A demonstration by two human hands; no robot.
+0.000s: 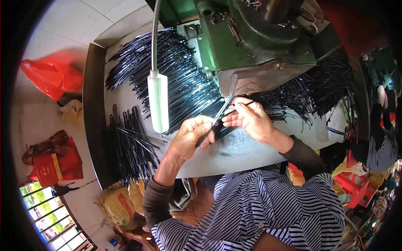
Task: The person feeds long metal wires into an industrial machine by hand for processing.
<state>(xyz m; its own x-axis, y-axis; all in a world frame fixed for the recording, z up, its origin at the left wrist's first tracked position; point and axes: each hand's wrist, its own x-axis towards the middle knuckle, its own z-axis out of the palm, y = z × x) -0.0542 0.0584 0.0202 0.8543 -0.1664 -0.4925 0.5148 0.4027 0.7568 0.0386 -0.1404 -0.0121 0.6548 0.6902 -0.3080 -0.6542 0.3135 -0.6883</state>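
Observation:
My left hand [188, 137] pinches a slim, silvery metal strip [223, 109], which slants up to the front face of a green machine [268, 75]. Close beside it, my right hand [256, 122] is closed with thumb and fingertips around a thin dark rod [248, 103]. Both hands are above the pale worktable [238, 152], just below the machine head. Behind them lies a large heap of thin, shiny black rods [180, 83], some with small ends like umbrella ribs. The exact contact between strip and machine is hard to make out.
A white lamp [158, 102] on a flexible metal neck hangs left of my hands. Another rod bundle [134, 144] lies at the table's left, and more rods [318, 90] are heaped right of the machine. A raised dark board [95, 113] edges the table's left side.

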